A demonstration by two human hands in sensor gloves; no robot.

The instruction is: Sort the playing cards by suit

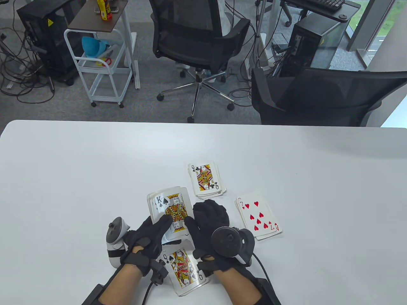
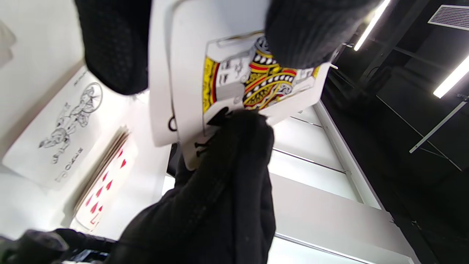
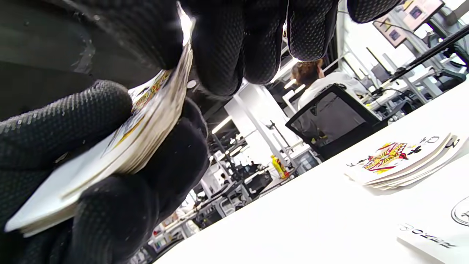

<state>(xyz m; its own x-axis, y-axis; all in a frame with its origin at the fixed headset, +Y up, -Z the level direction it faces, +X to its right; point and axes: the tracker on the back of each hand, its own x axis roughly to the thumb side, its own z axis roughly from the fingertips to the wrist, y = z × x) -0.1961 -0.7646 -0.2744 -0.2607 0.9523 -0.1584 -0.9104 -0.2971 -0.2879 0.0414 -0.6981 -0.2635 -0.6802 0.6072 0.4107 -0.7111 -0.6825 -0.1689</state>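
The white desk (image 1: 95, 178) holds the card piles. Both hands are raised a little above it, close together. The left hand (image 1: 149, 236) and the right hand (image 1: 211, 219) curl their fingers around one stack of cards (image 1: 170, 211), king of spades on top. The queen of clubs pile (image 1: 206, 180) lies just past the right hand, the seven of hearts pile (image 1: 259, 217) beside it, and the queen of spades pile (image 1: 184, 270) between the wrists.

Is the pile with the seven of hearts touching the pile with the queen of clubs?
Apart. The table view shows bare table between the hearts pile and the clubs pile.
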